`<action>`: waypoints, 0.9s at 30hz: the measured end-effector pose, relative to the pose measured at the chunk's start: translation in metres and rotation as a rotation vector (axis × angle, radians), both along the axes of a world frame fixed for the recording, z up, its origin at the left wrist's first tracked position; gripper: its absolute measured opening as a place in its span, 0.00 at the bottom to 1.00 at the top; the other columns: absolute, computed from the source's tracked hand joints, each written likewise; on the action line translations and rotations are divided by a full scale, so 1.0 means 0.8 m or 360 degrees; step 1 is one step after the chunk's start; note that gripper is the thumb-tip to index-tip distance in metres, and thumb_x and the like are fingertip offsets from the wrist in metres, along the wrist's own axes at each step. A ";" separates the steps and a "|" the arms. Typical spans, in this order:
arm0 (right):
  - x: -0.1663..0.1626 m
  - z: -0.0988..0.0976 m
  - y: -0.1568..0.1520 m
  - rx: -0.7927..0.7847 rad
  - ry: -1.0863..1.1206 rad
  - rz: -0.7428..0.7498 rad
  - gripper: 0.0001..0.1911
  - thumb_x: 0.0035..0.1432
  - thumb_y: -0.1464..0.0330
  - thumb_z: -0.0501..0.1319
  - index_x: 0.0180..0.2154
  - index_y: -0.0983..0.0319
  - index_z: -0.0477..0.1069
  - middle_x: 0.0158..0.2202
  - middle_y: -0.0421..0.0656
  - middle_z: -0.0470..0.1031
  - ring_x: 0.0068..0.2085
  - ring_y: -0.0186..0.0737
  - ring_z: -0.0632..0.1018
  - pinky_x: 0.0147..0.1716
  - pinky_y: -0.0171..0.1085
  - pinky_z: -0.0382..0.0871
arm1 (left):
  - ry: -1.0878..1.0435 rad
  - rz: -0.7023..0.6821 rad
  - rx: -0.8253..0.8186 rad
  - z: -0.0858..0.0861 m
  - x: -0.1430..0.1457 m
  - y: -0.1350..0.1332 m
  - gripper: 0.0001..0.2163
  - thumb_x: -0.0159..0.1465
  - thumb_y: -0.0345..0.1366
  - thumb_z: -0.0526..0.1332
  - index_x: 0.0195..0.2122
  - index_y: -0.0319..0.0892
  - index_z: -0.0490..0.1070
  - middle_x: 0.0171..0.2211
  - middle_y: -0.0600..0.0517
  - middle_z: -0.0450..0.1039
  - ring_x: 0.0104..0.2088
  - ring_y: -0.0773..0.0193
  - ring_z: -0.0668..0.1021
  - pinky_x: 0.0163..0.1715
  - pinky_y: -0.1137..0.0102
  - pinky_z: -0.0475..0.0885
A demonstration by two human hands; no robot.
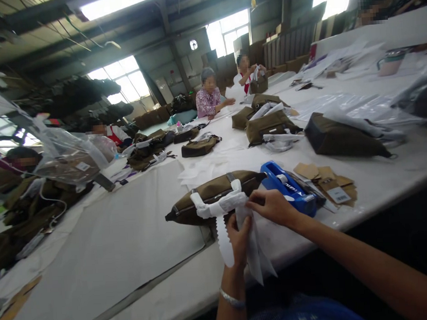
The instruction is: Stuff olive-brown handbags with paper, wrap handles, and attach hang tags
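Observation:
An olive-brown bag (209,199) lies on its side at the near edge of the long white table (106,245). White wrapping paper (220,206) is wound around its handle, and loose strips hang down over the table edge. My left hand (238,238) is closed around those hanging paper strips just below the bag. My right hand (273,205) pinches the paper at the handle's right end. A blue tape dispenser (290,186) sits just right of my right hand.
Brown card tags (328,181) lie beside the dispenser. More olive bags (339,136) and clear plastic sleeves (344,104) cover the table farther back. Two people (209,97) sit at the far end working on bags. Another person (23,161) sits at the left behind bagged goods (70,160).

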State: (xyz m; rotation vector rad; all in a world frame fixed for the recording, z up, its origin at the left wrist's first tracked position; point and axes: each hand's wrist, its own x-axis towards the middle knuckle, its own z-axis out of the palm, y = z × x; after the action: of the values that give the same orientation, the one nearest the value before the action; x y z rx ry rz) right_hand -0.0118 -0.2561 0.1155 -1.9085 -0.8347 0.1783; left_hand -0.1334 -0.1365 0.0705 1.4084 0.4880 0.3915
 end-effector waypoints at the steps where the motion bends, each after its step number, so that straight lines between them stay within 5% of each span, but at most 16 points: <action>1: 0.005 -0.003 0.001 -0.0018 0.0025 -0.0036 0.09 0.56 0.59 0.66 0.29 0.57 0.78 0.29 0.42 0.81 0.31 0.43 0.78 0.33 0.39 0.69 | 0.0002 -0.0003 -0.0012 0.000 0.000 0.000 0.22 0.58 0.47 0.73 0.49 0.39 0.81 0.46 0.41 0.82 0.50 0.45 0.80 0.53 0.57 0.72; 9: 0.024 -0.022 0.000 -0.0072 0.0644 -0.0019 0.21 0.48 0.50 0.73 0.27 0.60 0.74 0.21 0.42 0.78 0.20 0.39 0.77 0.21 0.34 0.67 | 0.0015 -0.0065 -0.0241 0.006 -0.002 -0.003 0.25 0.56 0.48 0.74 0.49 0.37 0.80 0.47 0.40 0.82 0.50 0.45 0.81 0.52 0.57 0.73; 14: 0.021 -0.054 -0.002 0.0109 0.1012 0.0097 0.35 0.43 0.36 0.68 0.27 0.62 0.71 0.25 0.44 0.79 0.22 0.36 0.76 0.27 0.38 0.77 | 0.0017 -0.0179 -0.0403 0.010 -0.004 -0.005 0.26 0.54 0.51 0.75 0.48 0.38 0.80 0.42 0.42 0.82 0.44 0.49 0.82 0.48 0.59 0.75; 18: 0.002 -0.069 -0.012 0.0234 0.1011 0.0034 0.34 0.42 0.37 0.69 0.27 0.62 0.72 0.26 0.46 0.79 0.24 0.39 0.77 0.29 0.41 0.78 | 0.0058 -0.0188 -0.0460 0.014 -0.006 -0.003 0.23 0.55 0.52 0.74 0.44 0.40 0.80 0.33 0.47 0.80 0.36 0.53 0.81 0.42 0.60 0.77; 24: -0.024 -0.038 -0.016 0.0490 0.0684 -0.0210 0.23 0.61 0.47 0.62 0.43 0.59 0.78 0.45 0.47 0.82 0.48 0.48 0.81 0.52 0.44 0.73 | 0.0084 -0.0149 -0.0430 0.015 -0.006 -0.003 0.19 0.56 0.48 0.74 0.43 0.42 0.80 0.36 0.47 0.81 0.38 0.54 0.81 0.44 0.60 0.77; 27: -0.029 -0.025 0.002 0.0495 0.0703 -0.0068 0.26 0.60 0.45 0.62 0.36 0.61 0.80 0.38 0.46 0.83 0.43 0.51 0.81 0.48 0.46 0.75 | 0.0037 -0.0140 -0.0448 0.016 -0.004 -0.008 0.23 0.58 0.46 0.74 0.50 0.39 0.78 0.45 0.43 0.81 0.47 0.50 0.82 0.52 0.59 0.75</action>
State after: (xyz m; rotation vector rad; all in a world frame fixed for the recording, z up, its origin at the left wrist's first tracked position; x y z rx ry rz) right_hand -0.0347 -0.2545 0.0955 -1.5148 -0.4888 0.4033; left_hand -0.1363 -0.1426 0.0829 1.1577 0.4785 0.2257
